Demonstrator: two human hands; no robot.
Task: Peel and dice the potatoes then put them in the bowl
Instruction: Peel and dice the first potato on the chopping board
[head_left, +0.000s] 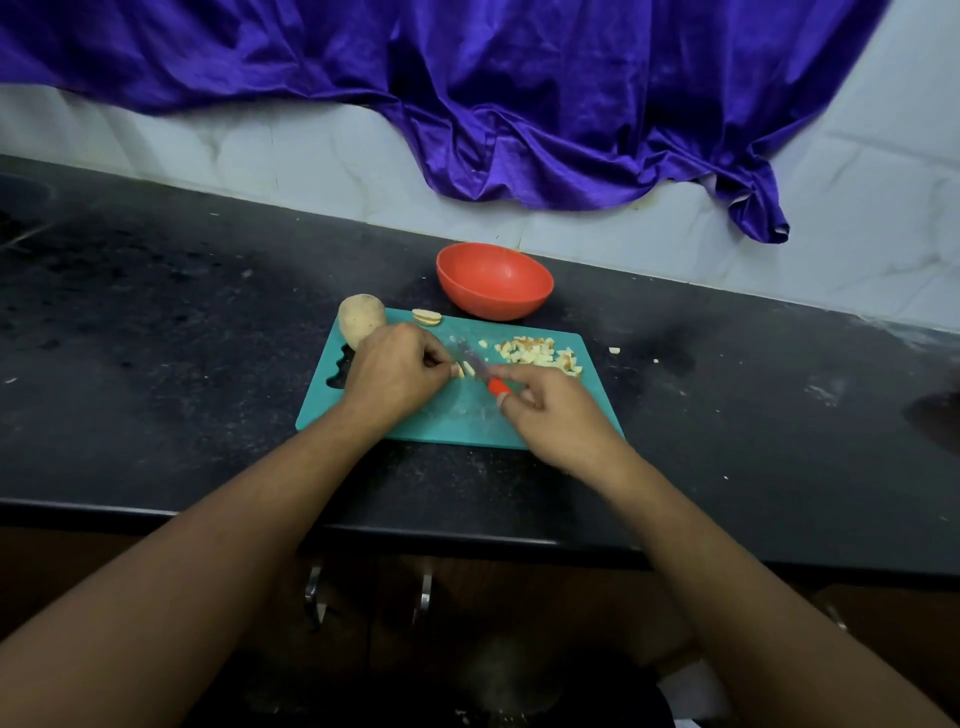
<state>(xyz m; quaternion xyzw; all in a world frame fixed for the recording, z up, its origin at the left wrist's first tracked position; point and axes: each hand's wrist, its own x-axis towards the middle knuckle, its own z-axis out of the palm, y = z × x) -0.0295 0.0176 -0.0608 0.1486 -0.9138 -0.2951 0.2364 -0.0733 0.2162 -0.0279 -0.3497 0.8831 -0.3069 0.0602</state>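
Note:
On the teal cutting board (457, 415), my left hand (397, 371) pinches a small potato strip (462, 369) at its fingertips. My right hand (553, 408) grips a knife with a red handle (497, 385); its blade lies against the strip. A pile of diced potato (543, 353) sits on the board's far right part. A few potato slices (426, 316) lie at the far edge. A whole unpeeled potato (361, 318) rests at the board's far left corner. The red bowl (494, 280) stands empty just behind the board.
The black counter (182, 332) runs left and right, with its front edge close to me. A few stray potato bits (614, 351) lie right of the board. Purple cloth (519, 93) hangs over the tiled wall behind. Cabinet handles (314, 592) show below the counter.

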